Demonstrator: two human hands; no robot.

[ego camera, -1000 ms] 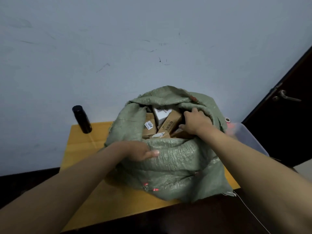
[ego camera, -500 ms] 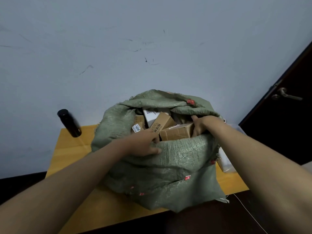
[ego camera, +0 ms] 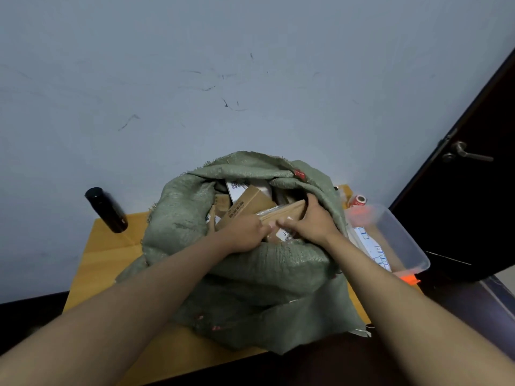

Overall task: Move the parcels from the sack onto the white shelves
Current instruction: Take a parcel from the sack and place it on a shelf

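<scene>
A green woven sack (ego camera: 250, 277) stands open on a yellow table (ego camera: 106, 257) against the wall. Several cardboard parcels fill its mouth, among them a brown box (ego camera: 250, 203) and a white-labelled parcel (ego camera: 237, 188). Both my hands are inside the mouth on one flat brown parcel (ego camera: 284, 211). My left hand (ego camera: 245, 232) grips its near left end. My right hand (ego camera: 312, 221) wraps its right end, fingers over the far edge. The white shelves are out of view.
A black cylindrical bottle (ego camera: 106, 210) stands on the table's back left corner. A clear plastic bin (ego camera: 401, 240) with labels and orange items sits to the right of the sack. A dark door (ego camera: 473, 190) with a lever handle is at far right.
My left hand moved off the sack's front rim into the mouth and closed on the flat brown parcel. My right hand shifted along the same parcel. The plastic bin came into view.
</scene>
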